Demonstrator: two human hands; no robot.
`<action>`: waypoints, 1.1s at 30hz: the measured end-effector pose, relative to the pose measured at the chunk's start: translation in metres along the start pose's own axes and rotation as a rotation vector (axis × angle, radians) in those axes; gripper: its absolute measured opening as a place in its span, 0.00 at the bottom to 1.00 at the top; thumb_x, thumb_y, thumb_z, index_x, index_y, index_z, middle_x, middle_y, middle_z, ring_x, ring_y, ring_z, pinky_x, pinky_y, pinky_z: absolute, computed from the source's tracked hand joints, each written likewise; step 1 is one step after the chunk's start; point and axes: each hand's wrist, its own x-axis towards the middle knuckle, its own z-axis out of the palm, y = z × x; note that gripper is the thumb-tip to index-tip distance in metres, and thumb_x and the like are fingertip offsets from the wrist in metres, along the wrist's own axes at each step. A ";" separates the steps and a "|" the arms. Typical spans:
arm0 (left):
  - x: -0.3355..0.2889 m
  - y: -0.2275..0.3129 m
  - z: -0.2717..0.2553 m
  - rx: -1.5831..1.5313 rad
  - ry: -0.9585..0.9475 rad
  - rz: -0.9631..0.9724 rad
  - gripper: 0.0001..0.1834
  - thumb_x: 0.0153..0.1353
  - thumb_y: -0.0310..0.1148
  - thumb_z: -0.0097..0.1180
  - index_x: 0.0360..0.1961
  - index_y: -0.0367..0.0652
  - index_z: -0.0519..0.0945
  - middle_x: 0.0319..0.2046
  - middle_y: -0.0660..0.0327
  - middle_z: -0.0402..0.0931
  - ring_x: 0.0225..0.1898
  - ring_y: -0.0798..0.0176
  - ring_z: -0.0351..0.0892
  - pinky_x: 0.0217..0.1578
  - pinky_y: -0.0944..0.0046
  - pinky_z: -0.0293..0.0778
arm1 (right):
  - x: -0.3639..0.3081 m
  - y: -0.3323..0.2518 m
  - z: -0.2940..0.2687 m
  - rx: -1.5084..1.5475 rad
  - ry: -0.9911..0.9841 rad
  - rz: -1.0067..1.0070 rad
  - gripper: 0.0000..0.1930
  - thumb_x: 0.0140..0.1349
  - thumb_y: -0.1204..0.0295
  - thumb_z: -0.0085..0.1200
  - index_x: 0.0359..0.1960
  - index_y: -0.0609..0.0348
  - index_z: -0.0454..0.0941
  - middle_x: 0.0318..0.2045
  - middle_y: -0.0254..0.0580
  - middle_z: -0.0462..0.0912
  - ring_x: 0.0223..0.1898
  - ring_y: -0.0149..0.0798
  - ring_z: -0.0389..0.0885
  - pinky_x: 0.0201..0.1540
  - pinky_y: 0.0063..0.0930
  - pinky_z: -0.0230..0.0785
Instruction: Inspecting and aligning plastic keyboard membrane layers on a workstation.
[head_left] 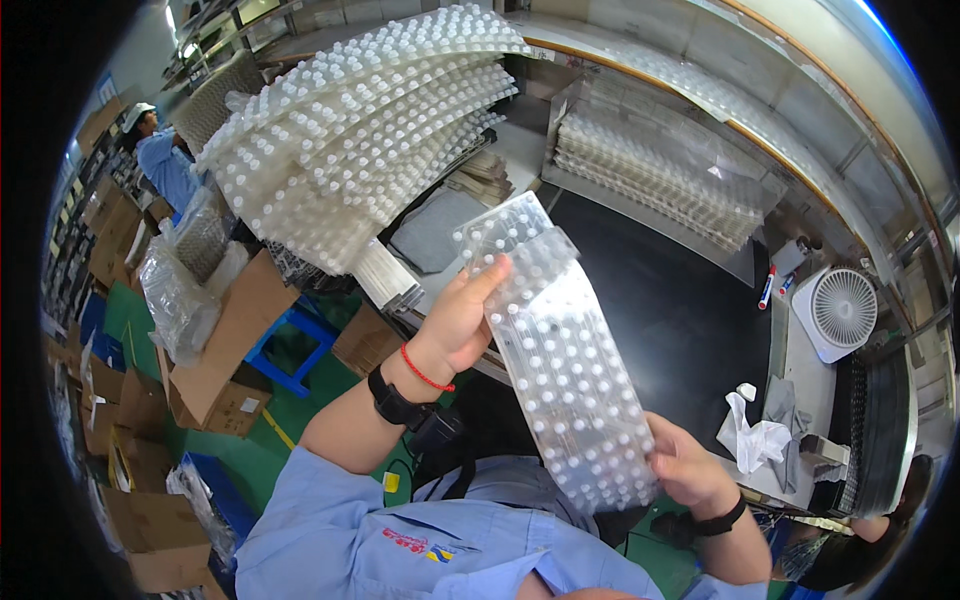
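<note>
I hold a long translucent plastic strip dotted with rows of white round knobs, tilted in front of my body. My left hand is closed on its left edge near the upper end, thumb lying on top. Closed on the lower right edge is my right hand, its thumb over the face and its other fingers partly hidden. At the strip's upper end, a shorter clear piece with similar knobs overlaps it; whether the two are joined I cannot tell. Glare whitens the strip's middle.
A tall fanned stack of knobbed sheets rises at the left. More sheets fill a clear bin behind the black work surface. A white fan, markers and crumpled tissue sit right. Cardboard boxes and a person are left.
</note>
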 end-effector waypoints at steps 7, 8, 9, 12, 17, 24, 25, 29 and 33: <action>-0.008 0.007 -0.005 0.023 0.039 -0.143 0.32 0.72 0.55 0.40 0.65 0.40 0.62 0.62 0.54 0.67 0.64 0.55 0.65 0.64 0.53 0.62 | -0.022 0.009 -0.013 -0.283 0.542 -0.212 0.40 0.50 0.87 0.61 0.67 0.68 0.58 0.51 0.45 0.77 0.51 0.34 0.78 0.55 0.27 0.69; -0.011 0.014 -0.012 0.033 -0.011 -0.167 0.37 0.69 0.59 0.41 0.68 0.41 0.56 0.66 0.53 0.60 0.68 0.55 0.59 0.66 0.52 0.58 | -0.024 0.004 -0.017 -0.280 0.591 -0.253 0.38 0.49 0.88 0.59 0.66 0.68 0.61 0.48 0.44 0.79 0.47 0.32 0.79 0.50 0.24 0.72; -0.023 0.026 -0.008 0.149 0.042 -0.103 0.38 0.69 0.57 0.43 0.69 0.41 0.54 0.67 0.53 0.57 0.69 0.54 0.56 0.67 0.51 0.56 | -0.027 -0.003 -0.020 -0.317 0.594 -0.229 0.36 0.50 0.87 0.59 0.65 0.68 0.62 0.47 0.43 0.79 0.46 0.31 0.79 0.47 0.22 0.73; -0.055 0.075 0.038 0.603 0.092 0.220 0.41 0.66 0.48 0.49 0.72 0.41 0.48 0.70 0.53 0.49 0.73 0.52 0.46 0.69 0.49 0.48 | -0.036 -0.008 -0.054 -0.342 0.569 -0.222 0.35 0.50 0.85 0.60 0.64 0.68 0.63 0.46 0.43 0.80 0.42 0.29 0.80 0.42 0.20 0.73; -0.015 0.171 0.095 2.169 0.037 0.938 0.32 0.65 0.44 0.50 0.68 0.45 0.62 0.70 0.47 0.52 0.71 0.43 0.50 0.68 0.47 0.49 | -0.029 -0.002 -0.068 -0.368 0.623 -0.295 0.34 0.51 0.83 0.60 0.63 0.68 0.64 0.45 0.42 0.80 0.37 0.27 0.80 0.39 0.18 0.73; 0.089 0.224 0.054 2.682 0.691 0.656 0.30 0.69 0.50 0.43 0.70 0.56 0.60 0.69 0.51 0.57 0.69 0.41 0.55 0.63 0.33 0.54 | -0.022 0.013 -0.070 -0.285 0.658 -0.448 0.37 0.55 0.85 0.60 0.66 0.70 0.56 0.44 0.47 0.79 0.42 0.31 0.81 0.45 0.22 0.74; 0.096 0.225 0.049 2.678 0.754 0.554 0.29 0.71 0.51 0.40 0.70 0.58 0.59 0.69 0.52 0.58 0.68 0.42 0.57 0.61 0.31 0.57 | -0.023 0.013 -0.072 -0.277 0.653 -0.448 0.37 0.55 0.85 0.60 0.66 0.70 0.57 0.45 0.47 0.79 0.43 0.32 0.81 0.46 0.23 0.74; 0.116 0.231 0.045 2.606 0.809 0.525 0.27 0.72 0.50 0.36 0.70 0.58 0.60 0.67 0.57 0.61 0.65 0.44 0.63 0.59 0.32 0.61 | -0.024 0.016 -0.077 -0.265 0.626 -0.436 0.37 0.56 0.85 0.60 0.67 0.70 0.56 0.46 0.47 0.78 0.44 0.33 0.81 0.48 0.24 0.75; 0.128 0.236 0.042 2.569 0.891 0.535 0.26 0.73 0.51 0.34 0.68 0.58 0.62 0.61 0.57 0.69 0.60 0.45 0.70 0.55 0.32 0.64 | -0.025 0.017 -0.081 -0.272 0.613 -0.436 0.36 0.56 0.86 0.59 0.67 0.70 0.56 0.45 0.47 0.78 0.44 0.33 0.81 0.48 0.24 0.75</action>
